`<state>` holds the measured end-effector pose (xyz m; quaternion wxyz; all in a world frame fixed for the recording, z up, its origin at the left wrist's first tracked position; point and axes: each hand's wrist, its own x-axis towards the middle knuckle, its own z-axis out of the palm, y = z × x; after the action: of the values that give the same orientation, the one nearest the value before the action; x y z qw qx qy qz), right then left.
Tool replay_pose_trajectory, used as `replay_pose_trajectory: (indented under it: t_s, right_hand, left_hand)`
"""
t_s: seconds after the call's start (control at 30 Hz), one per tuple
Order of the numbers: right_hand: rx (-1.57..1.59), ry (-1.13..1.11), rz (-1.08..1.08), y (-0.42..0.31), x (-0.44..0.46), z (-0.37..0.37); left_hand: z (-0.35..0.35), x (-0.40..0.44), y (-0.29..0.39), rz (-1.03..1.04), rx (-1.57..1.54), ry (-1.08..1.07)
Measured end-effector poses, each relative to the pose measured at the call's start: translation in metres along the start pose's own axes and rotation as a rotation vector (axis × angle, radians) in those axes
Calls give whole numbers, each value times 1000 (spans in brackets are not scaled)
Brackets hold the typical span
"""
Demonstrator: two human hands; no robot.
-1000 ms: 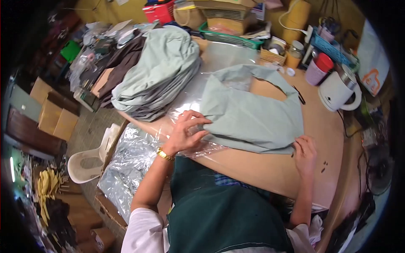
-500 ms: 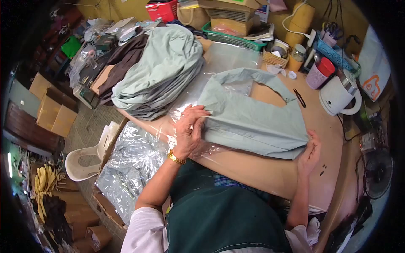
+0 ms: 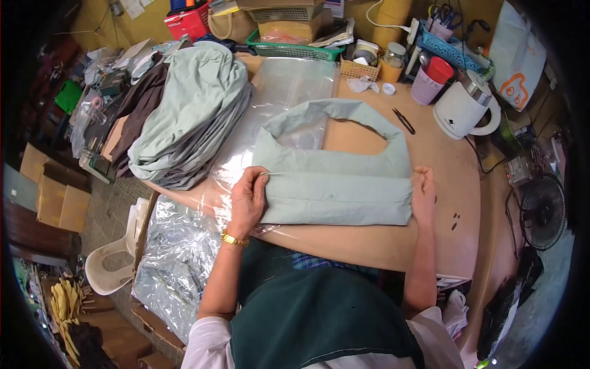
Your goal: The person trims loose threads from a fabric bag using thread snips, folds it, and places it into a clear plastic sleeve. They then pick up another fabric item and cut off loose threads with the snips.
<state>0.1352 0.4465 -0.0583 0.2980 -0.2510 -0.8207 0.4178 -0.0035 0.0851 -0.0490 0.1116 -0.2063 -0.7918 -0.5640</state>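
A pale green cloth bag (image 3: 335,203) lies on the table in front of me, its wide loop strap (image 3: 362,112) curving away at the far side. Its body is flat, with a folded band running straight across. My left hand (image 3: 247,200) is closed on the bag's left edge, thumb and fingers pinching the cloth near the fold. At the right edge, my right hand (image 3: 423,192) is closed with its fingers curled on the cloth. Clear plastic sheets (image 3: 295,83) lie partly under the bag.
To the left is a pile of similar pale green cloth (image 3: 190,104) beside dark brown cloth (image 3: 138,114). Black thread snips (image 3: 404,121), a white kettle (image 3: 462,111) and a pink cup (image 3: 424,86) stand or lie at right. Plastic-wrapped goods (image 3: 178,246) fill a box near my left arm.
The bag's body has gone from slanted and creased to flat and squared, its front fold now straight. Both hands hold its side edges lower down. My view has shifted, so the surroundings sit differently.
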Motion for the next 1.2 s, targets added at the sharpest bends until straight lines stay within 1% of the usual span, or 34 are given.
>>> replay_pose_trajectory:
  t_s: [0.03, 0.07, 0.13, 0.17, 0.2, 0.23, 0.27, 0.33, 0.37, 0.4, 0.43, 0.5, 0.53, 0.57, 0.6, 0.63, 0.67, 0.7, 0.73, 0.8, 0.83, 0.93, 0.97, 1.0, 1.03, 1.07, 1.1, 1.13, 1.17, 1.2]
  right_hand:
    - [136, -68, -8, 0, -2, -3]
    - [123, -54, -1, 3, -3, -3]
    - [-35, -65, -31, 11, -7, -1]
    - [-47, -48, -19, 10, -7, -1]
    - [-125, -28, -40, 9, -6, 0]
    - [-199, -11, -61, 8, -7, 0]
    - [-201, -3, -53, 6, -9, -3]
    - [-510, -35, 15, -11, -7, -7]
    - [-501, -42, 0, -29, -3, -6]
    - [-470, 40, -219, -56, -3, -3]
    - [-430, 120, -433, -81, -6, 5]
    - [-221, -81, -544, -133, -22, 49]
    - [-132, -272, -585, -145, -27, 74]
    - [-45, -463, -626, -150, -30, 92]
    - [-34, -463, -641, -152, -28, 97]
    - [-68, -556, -538, -153, -26, 100]
    - [-105, -649, -437, -155, -21, 103]
    - [-29, -553, -433, -156, -21, 101]
    - [-23, -561, -441, -157, -20, 101]
    - [-2, -552, -427, -160, -21, 100]
    - [2, -561, -433, -163, -23, 102]
    - [-41, -568, -502, -169, -25, 104]
    - [-82, -486, -551, -167, -23, 106]
    - [-123, -402, -597, -165, -21, 108]
    - [-126, -397, -593, -162, -18, 111]
    - [-145, -347, -584, -158, -15, 115]
    - [-163, -297, -578, -154, -10, 119]
    - [-164, -294, -576, -146, 2, 124]
    - [46, -140, -482, -136, 19, 127]
    - [253, 11, -383, -129, 28, 128]
  left_hand:
    - [-4, 0, 3, -24, 6, -75]
    - [-4, 1, 2, 27, -32, -52]
    - [-7, 1, 5, -84, 60, -84]
    - [-2, 0, 8, -37, 114, -48]
    - [0, -2, 5, -32, 103, -64]
    - [0, -3, -1, -70, 89, -71]
    - [-1, -4, -8, -110, 80, -75]
    - [-2, -3, -12, -77, 83, -56]
    - [-1, 0, -8, -19, 64, -30]
    - [0, 0, -2, 32, 48, -2]
    - [1, 2, 14, 42, 84, -73]
    - [15, 3, 40, 130, 71, -166]
    - [18, 5, 50, 211, 138, -199]
    - [18, 7, 58, 347, 174, -84]
    - [15, 10, 63, 483, 210, 30]
    - [5, -6, 55, 248, 275, 79]
    - [-11, -17, 50, 16, 278, 9]
    - [-22, -25, 47, -228, 176, -177]
    - [-29, -32, 46, -478, 67, -365]
    - [-19, -44, 54, -619, -366, -584]
    - [-9, -47, 48, -733, -480, -598]
    - [19, -53, 23, -684, -566, -571]
    - [23, -54, 25, -690, -639, -479]
    - [25, -55, 29, -688, -641, -483]
    - [25, -57, 36, -662, -683, -429]
    - [24, -60, 40, -638, -724, -374]
    - [24, -65, 43, -638, -726, -379]
    - [22, -71, 44, -595, -652, -412]
    - [21, -80, 46, -551, -580, -441]
    - [15, -96, 46, -483, -352, -646]
